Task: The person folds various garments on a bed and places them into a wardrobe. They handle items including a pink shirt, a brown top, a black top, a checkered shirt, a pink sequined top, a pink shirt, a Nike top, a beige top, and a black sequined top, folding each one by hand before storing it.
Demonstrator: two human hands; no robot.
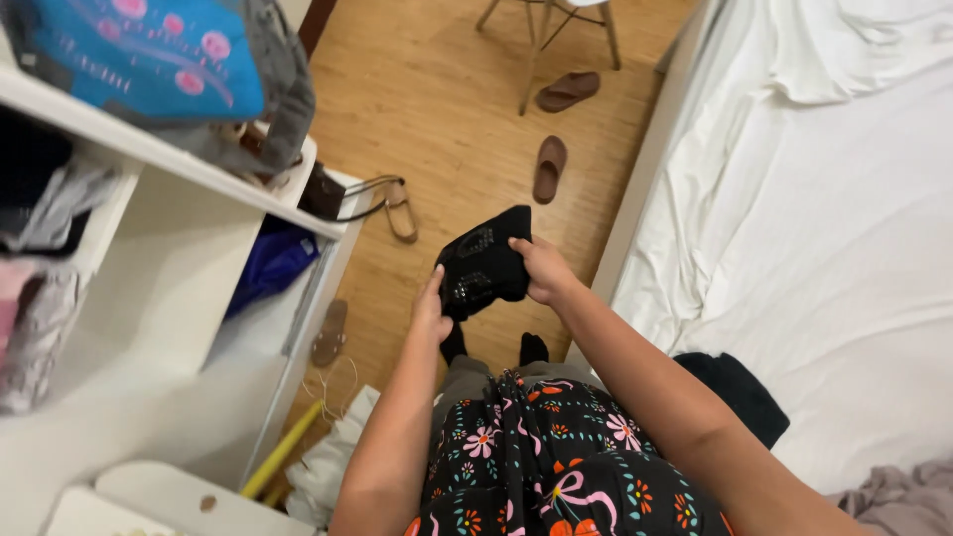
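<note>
Black garment (pixel 484 263), folded, patterned, gripped between left hand (pixel 431 308), right hand (pixel 544 270)

left hand (pixel 431 306): fingers extended forward, thumb side up, palm facing inward | right hand (pixel 542 268): fingers curled shut in a grip, knuckles up, ahead of and higher than the left fingertips | both forearms bare, reaching forward and converging | hands close, not touching

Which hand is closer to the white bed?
The right hand. It grips the black cloth's bed-side edge, close to the white bed. The left hand holds the cloth's other side, nearer the white shelf.
</note>
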